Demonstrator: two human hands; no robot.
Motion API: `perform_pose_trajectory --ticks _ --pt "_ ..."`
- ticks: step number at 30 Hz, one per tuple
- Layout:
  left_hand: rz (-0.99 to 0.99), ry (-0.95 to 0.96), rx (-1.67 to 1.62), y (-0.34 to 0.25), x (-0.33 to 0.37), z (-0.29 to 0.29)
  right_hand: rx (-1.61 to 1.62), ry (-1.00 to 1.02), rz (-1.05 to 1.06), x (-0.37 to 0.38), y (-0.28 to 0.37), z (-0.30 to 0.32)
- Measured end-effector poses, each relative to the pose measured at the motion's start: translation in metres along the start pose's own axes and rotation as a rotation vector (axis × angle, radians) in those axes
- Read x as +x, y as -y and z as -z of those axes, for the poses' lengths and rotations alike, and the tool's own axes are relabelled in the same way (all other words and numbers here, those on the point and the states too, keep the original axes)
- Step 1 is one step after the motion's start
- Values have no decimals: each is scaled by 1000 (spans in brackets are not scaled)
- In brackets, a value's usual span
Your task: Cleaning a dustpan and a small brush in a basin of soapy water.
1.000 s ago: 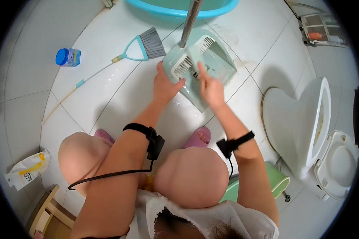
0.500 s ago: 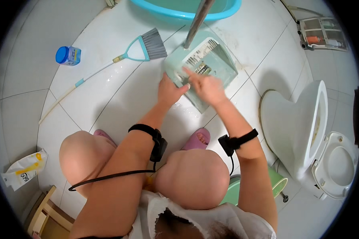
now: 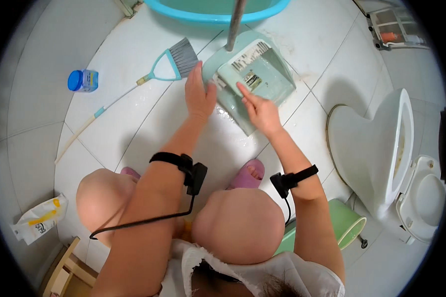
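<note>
A pale green dustpan [image 3: 277,74] lies on the floor, with a row of comb teeth along its raised back and a metal pole handle [image 3: 236,27] standing up. Beside its left edge is my left hand [image 3: 199,96], fingers straight and thumb apart, holding nothing; its fingertips come close to the broom's bristles. Over the front of the pan, my right hand [image 3: 263,115] points its index finger at the ridge below the teeth, other fingers loosely bent. Nothing shows in it; I cannot tell whether the fingertip touches. Left of the pan lies a broom [image 3: 166,67] with grey bristles.
A blue basin [image 3: 213,17] stands beyond the dustpan. A blue-lidded jar [image 3: 84,80] sits at the left wall, a white pouch [image 3: 39,218] lower down. The toilet [image 3: 369,148] stands right, near a green bucket [image 3: 347,222]. Water drops wet the white tiles.
My left hand has come away from the dustpan's near left edge, moving left and up toward the broom. The right hand's blur is gone, and its finger now points slightly further right on the pan.
</note>
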State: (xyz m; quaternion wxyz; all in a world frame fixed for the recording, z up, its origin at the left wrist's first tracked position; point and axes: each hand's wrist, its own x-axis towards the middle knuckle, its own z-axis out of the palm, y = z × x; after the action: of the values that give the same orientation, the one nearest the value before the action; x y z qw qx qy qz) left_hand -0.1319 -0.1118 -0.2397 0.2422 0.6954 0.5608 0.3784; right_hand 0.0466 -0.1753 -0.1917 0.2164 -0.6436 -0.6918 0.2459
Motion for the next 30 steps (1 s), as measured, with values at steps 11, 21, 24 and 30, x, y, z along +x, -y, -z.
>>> perform_pose_trajectory --ticks 11,21,24,30 --pt "56 229 470 -30 28 -20 -25 -168 -294 33 -34 13" --pt "-51 222 489 -33 28 -27 -70 -349 -411 69 -58 42" --pt "-79 160 494 -27 27 -31 -92 -156 -226 38 -28 14" --pt "-133 113 440 -30 26 -32 24 -152 -156 27 -35 13"
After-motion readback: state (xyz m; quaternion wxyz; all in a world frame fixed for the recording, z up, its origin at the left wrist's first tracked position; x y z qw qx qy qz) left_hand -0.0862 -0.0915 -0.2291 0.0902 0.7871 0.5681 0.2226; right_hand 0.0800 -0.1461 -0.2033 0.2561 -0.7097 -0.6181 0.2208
